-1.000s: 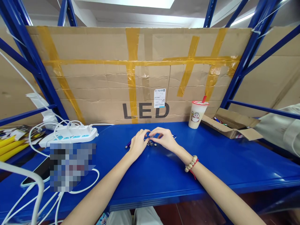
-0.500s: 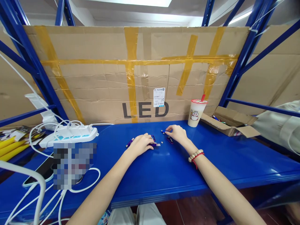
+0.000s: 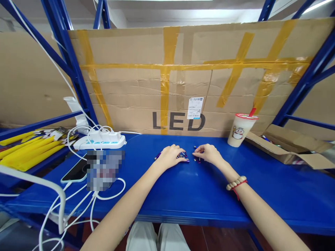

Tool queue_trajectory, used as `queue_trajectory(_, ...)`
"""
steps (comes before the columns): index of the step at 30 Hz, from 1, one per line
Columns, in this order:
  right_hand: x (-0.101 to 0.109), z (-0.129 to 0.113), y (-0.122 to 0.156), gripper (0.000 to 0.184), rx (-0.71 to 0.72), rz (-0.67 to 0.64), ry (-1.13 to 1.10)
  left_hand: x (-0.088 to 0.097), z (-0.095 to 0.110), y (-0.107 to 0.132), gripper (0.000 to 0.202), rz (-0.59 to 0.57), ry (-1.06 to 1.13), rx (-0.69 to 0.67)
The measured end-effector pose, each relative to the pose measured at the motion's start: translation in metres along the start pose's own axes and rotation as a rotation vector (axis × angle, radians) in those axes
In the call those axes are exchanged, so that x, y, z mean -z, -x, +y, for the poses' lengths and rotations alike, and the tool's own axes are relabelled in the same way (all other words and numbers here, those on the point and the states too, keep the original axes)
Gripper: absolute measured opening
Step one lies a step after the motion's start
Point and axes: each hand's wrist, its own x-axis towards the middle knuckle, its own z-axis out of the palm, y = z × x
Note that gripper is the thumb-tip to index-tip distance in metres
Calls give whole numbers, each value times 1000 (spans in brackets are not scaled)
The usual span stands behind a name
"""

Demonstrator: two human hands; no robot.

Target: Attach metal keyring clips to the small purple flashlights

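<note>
My left hand (image 3: pixel 171 157) rests on the blue tabletop with its fingers curled round a small shiny purple metal tube (image 3: pixel 186 161), partly hidden by the fingers. To its right, my right hand (image 3: pixel 209 154) is closed in a pinch; whatever its fingertips hold is too small to make out. Just under those fingertips lies a small purple metal piece (image 3: pixel 199 160). Behind them, a small dark-blue piece (image 3: pixel 195 147) shows. Another purple tube (image 3: pixel 157 156) pokes out left of my left hand.
A lidded drink cup (image 3: pixel 241 130) with a red straw stands at the back right, beside an open cardboard box (image 3: pixel 285 150). On the left are a white power strip (image 3: pixel 101 141), a phone (image 3: pixel 75 172) and loose white cables. A large taped cardboard sheet (image 3: pixel 131 94) closes off the back.
The view has turned left, so everything sits further right. My right hand has come closer to my left hand, and its fingertips have left the blue piece behind them.
</note>
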Motion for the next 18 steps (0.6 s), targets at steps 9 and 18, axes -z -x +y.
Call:
queue_trajectory(9, -11, -28, 3, 46, 136, 17, -705, -9, 1, -5, 37, 191, 446, 181)
queue_trajectory(18, -15, -35, 7, 52, 138, -47, -914, -10, 3, -10, 19, 344, 802, 241)
